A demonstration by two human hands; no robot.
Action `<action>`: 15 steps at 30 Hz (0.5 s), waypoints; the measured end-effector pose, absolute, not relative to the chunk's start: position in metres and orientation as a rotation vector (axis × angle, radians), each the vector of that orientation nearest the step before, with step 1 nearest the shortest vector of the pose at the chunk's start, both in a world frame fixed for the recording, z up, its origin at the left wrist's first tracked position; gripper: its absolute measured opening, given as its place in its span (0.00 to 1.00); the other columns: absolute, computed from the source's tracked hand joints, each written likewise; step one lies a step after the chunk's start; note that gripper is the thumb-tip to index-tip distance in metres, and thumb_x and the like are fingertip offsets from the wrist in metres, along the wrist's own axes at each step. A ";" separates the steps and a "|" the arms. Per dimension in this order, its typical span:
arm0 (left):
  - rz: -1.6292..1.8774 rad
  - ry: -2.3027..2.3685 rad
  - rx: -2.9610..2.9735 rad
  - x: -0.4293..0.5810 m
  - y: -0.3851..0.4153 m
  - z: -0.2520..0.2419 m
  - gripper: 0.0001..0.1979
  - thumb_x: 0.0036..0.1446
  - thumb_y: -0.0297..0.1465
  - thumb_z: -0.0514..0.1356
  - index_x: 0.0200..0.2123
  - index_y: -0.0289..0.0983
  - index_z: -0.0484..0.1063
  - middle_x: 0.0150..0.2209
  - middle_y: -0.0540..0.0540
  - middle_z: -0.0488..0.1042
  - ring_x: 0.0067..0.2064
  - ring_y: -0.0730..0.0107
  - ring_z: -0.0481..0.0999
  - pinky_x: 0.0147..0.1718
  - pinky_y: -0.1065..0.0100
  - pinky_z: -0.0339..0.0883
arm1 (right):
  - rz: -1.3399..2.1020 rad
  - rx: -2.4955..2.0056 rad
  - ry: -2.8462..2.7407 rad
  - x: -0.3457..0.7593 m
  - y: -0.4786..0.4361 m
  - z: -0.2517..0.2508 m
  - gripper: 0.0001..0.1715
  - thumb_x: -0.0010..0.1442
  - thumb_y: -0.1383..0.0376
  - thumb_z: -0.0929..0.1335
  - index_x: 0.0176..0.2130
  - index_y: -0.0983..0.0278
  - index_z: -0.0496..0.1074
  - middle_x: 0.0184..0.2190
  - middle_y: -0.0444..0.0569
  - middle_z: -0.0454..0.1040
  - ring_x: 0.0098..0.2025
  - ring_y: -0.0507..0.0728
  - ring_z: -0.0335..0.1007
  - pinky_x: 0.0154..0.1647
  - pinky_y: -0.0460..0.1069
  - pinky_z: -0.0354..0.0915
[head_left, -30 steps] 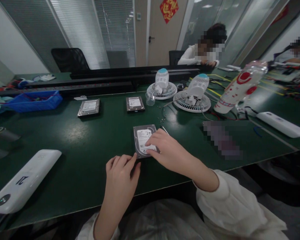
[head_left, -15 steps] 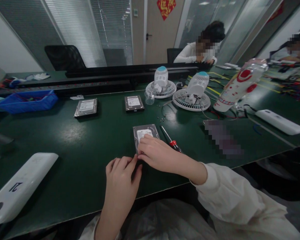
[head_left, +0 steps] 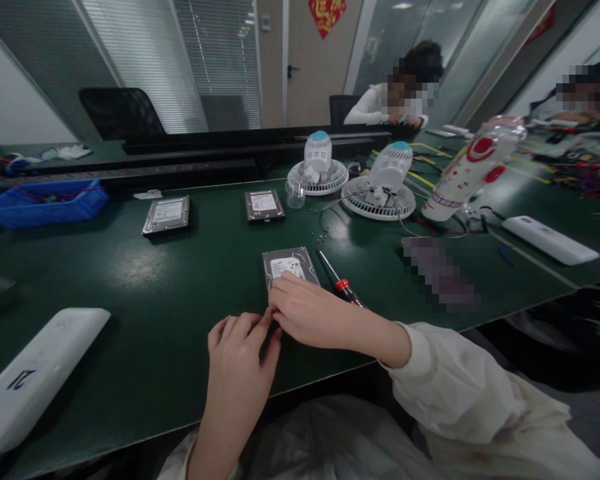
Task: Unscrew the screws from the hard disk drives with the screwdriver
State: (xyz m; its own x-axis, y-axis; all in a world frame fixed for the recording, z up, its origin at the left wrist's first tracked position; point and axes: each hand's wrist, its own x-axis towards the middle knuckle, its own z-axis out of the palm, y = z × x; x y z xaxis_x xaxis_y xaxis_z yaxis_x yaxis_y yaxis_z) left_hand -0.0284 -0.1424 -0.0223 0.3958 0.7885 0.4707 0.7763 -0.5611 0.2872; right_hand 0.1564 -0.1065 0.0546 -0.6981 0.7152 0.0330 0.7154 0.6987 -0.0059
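Note:
A hard drive (head_left: 281,259) with a white label lies flat on the dark green table in front of me. At its near left corner my right hand (head_left: 300,310) is closed, fingertips pinched together; whatever sits between them is hidden. My left hand (head_left: 243,347) meets those fingertips there with its index finger, the thumb held apart from it and the other fingers bent. Just right of the drive lies a screwdriver (head_left: 344,285) with a red and black handle. Several tiny screws (head_left: 321,237) are scattered beyond it.
Farther back lie two more hard drives (head_left: 167,215) (head_left: 265,206), a clear cup (head_left: 295,194) and two white fans (head_left: 379,197). A blue bin (head_left: 45,203) is at left. White devices (head_left: 45,373) (head_left: 550,239), a phone (head_left: 437,270) and a tall bottle (head_left: 473,170) stand around. A person (head_left: 370,107) sits opposite.
The view has shifted slightly, so everything sits a little farther left. Both hands stay at the drive's near left corner, with barely any change of the fingers.

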 end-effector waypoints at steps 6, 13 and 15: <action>0.884 1.481 2.618 -0.028 -0.143 -0.022 0.14 0.75 0.28 0.57 0.53 0.37 0.83 0.43 0.42 0.83 0.45 0.53 0.80 0.52 0.50 0.67 | -0.027 -1.194 -2.879 0.158 -0.105 0.051 0.11 0.73 0.72 0.67 0.41 0.73 0.80 0.38 0.57 0.78 0.45 0.63 0.70 0.54 0.58 0.67; 0.890 1.479 2.626 -0.027 -0.142 -0.023 0.15 0.74 0.29 0.57 0.54 0.37 0.83 0.42 0.42 0.83 0.45 0.53 0.80 0.52 0.50 0.67 | -0.034 -1.161 -2.856 0.161 -0.107 0.051 0.11 0.72 0.77 0.65 0.45 0.75 0.78 0.42 0.59 0.79 0.46 0.62 0.68 0.53 0.57 0.68; 0.895 1.475 2.626 -0.028 -0.142 -0.023 0.15 0.74 0.29 0.58 0.54 0.36 0.83 0.42 0.42 0.83 0.45 0.53 0.80 0.52 0.50 0.67 | -0.036 -1.158 -2.844 0.161 -0.107 0.049 0.11 0.72 0.77 0.65 0.45 0.75 0.78 0.43 0.60 0.79 0.46 0.63 0.68 0.52 0.57 0.67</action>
